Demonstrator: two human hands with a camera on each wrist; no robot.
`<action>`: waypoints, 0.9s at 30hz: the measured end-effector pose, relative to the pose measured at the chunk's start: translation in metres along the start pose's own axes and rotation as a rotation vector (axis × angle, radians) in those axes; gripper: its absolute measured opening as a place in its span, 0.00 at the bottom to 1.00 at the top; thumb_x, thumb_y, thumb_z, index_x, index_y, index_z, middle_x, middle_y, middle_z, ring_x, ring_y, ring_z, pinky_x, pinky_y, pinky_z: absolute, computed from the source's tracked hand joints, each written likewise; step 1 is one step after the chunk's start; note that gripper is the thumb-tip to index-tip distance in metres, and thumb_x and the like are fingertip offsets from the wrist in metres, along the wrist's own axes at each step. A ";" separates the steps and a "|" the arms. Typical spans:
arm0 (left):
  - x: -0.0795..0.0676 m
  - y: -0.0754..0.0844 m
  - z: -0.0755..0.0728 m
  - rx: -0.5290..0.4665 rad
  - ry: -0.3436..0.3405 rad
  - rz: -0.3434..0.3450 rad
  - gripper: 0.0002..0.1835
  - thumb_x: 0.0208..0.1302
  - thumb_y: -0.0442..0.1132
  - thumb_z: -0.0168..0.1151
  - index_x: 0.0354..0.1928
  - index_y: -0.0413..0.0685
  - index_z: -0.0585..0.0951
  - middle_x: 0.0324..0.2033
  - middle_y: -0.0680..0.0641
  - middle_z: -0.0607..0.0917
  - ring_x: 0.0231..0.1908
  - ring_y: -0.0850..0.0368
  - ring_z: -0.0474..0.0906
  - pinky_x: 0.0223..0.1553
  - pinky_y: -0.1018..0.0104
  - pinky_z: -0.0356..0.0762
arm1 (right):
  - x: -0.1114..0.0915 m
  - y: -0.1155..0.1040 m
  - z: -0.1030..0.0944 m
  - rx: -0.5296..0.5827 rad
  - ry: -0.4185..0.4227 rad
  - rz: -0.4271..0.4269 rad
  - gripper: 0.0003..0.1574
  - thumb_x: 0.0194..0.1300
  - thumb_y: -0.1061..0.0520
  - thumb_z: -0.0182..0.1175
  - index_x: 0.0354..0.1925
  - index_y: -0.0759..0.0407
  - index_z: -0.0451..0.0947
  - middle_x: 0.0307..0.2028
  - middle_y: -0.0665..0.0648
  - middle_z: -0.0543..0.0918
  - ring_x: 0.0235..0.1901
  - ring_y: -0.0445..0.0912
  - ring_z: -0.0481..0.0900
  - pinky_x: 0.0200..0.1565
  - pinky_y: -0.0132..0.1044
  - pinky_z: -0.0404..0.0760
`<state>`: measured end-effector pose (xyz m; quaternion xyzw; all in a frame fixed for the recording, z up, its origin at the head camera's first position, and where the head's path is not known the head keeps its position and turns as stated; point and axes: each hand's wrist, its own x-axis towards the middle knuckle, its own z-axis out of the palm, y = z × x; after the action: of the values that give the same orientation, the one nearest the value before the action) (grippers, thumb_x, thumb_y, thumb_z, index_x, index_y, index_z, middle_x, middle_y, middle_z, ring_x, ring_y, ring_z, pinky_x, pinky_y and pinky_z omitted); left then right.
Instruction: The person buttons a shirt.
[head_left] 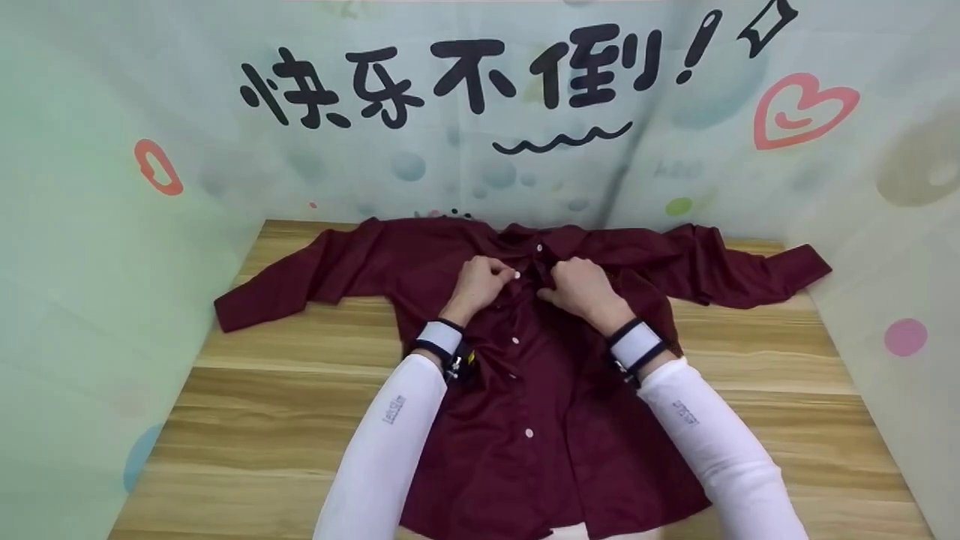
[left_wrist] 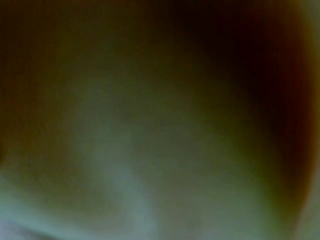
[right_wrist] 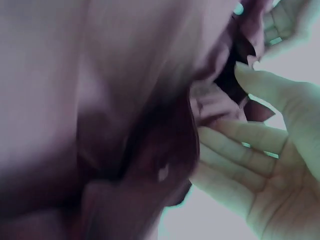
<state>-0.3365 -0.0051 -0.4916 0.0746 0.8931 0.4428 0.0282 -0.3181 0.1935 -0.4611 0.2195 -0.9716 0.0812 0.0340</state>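
A dark maroon button-up shirt lies front up with its sleeves spread to both sides. My left hand pinches the front edge of the chest, a white button right at its fingertips. Just right of it, my right hand is at the opposite front edge below the collar. In the right wrist view, the fingers of the right hand reach fairly straight behind the cloth, thumb apart from them; their tips are hidden. The left wrist view is dark and blurred.
More white buttons run down the shirt front. The shirt lies on a wood-grain table. A printed curtain stands behind it, with pale panels at both sides. The left sleeve end touches the left panel.
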 end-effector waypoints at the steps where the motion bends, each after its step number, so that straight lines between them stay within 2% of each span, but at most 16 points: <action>1: 0.000 0.000 0.000 0.000 0.002 0.002 0.12 0.72 0.44 0.65 0.45 0.43 0.90 0.44 0.45 0.90 0.46 0.51 0.84 0.50 0.62 0.78 | 0.002 -0.002 0.003 0.002 -0.005 0.023 0.27 0.61 0.49 0.74 0.17 0.62 0.75 0.19 0.63 0.81 0.27 0.63 0.84 0.33 0.58 0.84; 6: 0.000 0.002 0.001 0.012 0.015 0.011 0.12 0.71 0.44 0.65 0.44 0.43 0.91 0.44 0.45 0.90 0.47 0.50 0.84 0.51 0.61 0.78 | 0.007 -0.003 0.016 0.015 -0.007 0.092 0.17 0.62 0.56 0.70 0.23 0.67 0.80 0.27 0.69 0.85 0.32 0.66 0.85 0.34 0.59 0.84; 10: 0.000 0.003 0.001 0.001 0.014 0.014 0.12 0.71 0.43 0.65 0.45 0.43 0.91 0.45 0.45 0.90 0.48 0.50 0.84 0.52 0.61 0.78 | 0.006 0.002 0.020 0.080 0.029 0.098 0.17 0.62 0.62 0.65 0.17 0.64 0.75 0.23 0.67 0.83 0.28 0.64 0.84 0.31 0.58 0.83; 12: -0.001 0.003 0.001 -0.008 0.014 0.012 0.12 0.71 0.43 0.65 0.45 0.43 0.91 0.44 0.46 0.90 0.46 0.51 0.84 0.50 0.62 0.78 | 0.006 0.005 0.018 0.158 0.044 0.096 0.18 0.63 0.63 0.65 0.17 0.62 0.76 0.20 0.62 0.82 0.26 0.60 0.83 0.32 0.55 0.83; 17: -0.002 0.001 0.003 -0.025 0.031 0.005 0.12 0.71 0.44 0.66 0.44 0.44 0.91 0.43 0.47 0.90 0.44 0.53 0.84 0.48 0.63 0.78 | 0.006 0.015 0.013 0.412 0.061 0.144 0.09 0.66 0.60 0.67 0.30 0.63 0.88 0.27 0.57 0.87 0.31 0.53 0.83 0.40 0.47 0.81; 21: -0.002 0.000 0.005 -0.026 0.051 0.004 0.12 0.71 0.45 0.66 0.44 0.45 0.91 0.42 0.47 0.90 0.42 0.53 0.84 0.47 0.63 0.79 | 0.006 0.016 0.014 0.599 0.049 0.204 0.10 0.69 0.61 0.64 0.30 0.64 0.85 0.24 0.55 0.83 0.26 0.46 0.80 0.36 0.38 0.77; 24: -0.002 0.001 0.005 -0.036 0.063 0.009 0.13 0.70 0.46 0.66 0.43 0.45 0.91 0.41 0.47 0.90 0.42 0.52 0.84 0.47 0.62 0.79 | 0.010 0.014 0.016 0.776 0.027 0.254 0.08 0.71 0.64 0.61 0.37 0.69 0.84 0.32 0.58 0.83 0.28 0.42 0.81 0.36 0.34 0.81; 27: -0.004 0.000 0.007 -0.051 0.069 0.015 0.13 0.70 0.45 0.66 0.43 0.44 0.91 0.40 0.47 0.90 0.41 0.52 0.84 0.46 0.63 0.79 | 0.012 0.011 0.019 0.965 0.009 0.304 0.12 0.72 0.67 0.58 0.48 0.76 0.82 0.43 0.62 0.83 0.33 0.42 0.83 0.40 0.36 0.86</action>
<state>-0.3321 -0.0005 -0.4957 0.0654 0.8813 0.4680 -0.0039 -0.3344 0.1943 -0.4804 0.0658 -0.8444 0.5258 -0.0794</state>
